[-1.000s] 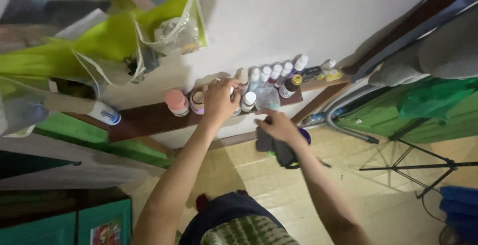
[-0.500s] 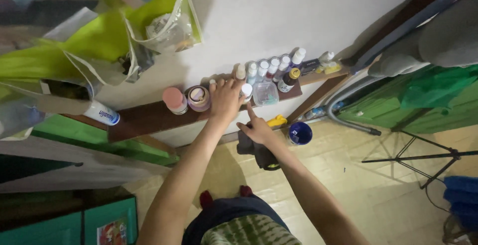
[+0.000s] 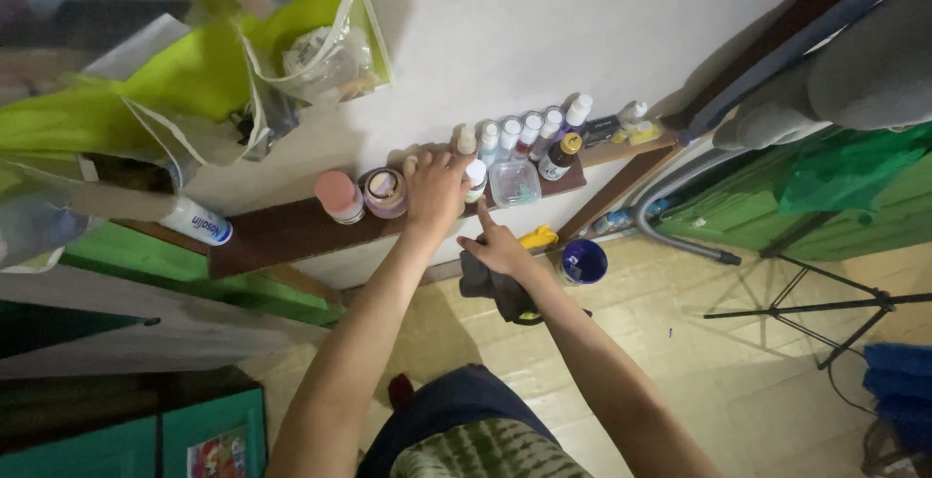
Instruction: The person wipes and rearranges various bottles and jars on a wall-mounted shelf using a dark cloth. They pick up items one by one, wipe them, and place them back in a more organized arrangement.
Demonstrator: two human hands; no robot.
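Observation:
My left hand [image 3: 434,190] lies palm-down on a brown wooden shelf [image 3: 282,237] against the white wall, its fingers curled over small containers that it hides. A white-capped bottle [image 3: 476,173] stands at its fingertips and a round lavender jar [image 3: 385,193] is just to its left. My right hand [image 3: 495,245] is below the shelf edge, gripping a dark cloth [image 3: 488,289] with the index finger pointing up toward the shelf.
A pink-lidded jar [image 3: 340,196], a white tube [image 3: 199,221], a clear plastic box [image 3: 515,184] and a row of white-capped bottles [image 3: 529,129] stand on the shelf. A green bag [image 3: 194,80] hangs above. A blue tub [image 3: 584,261], hose [image 3: 680,240] and tripod [image 3: 815,303] are on the floor.
My left hand slid slightly left along the shelf and settled over the small containers. My right hand dropped below the shelf with the cloth, uncovering the clear box and the blue tub.

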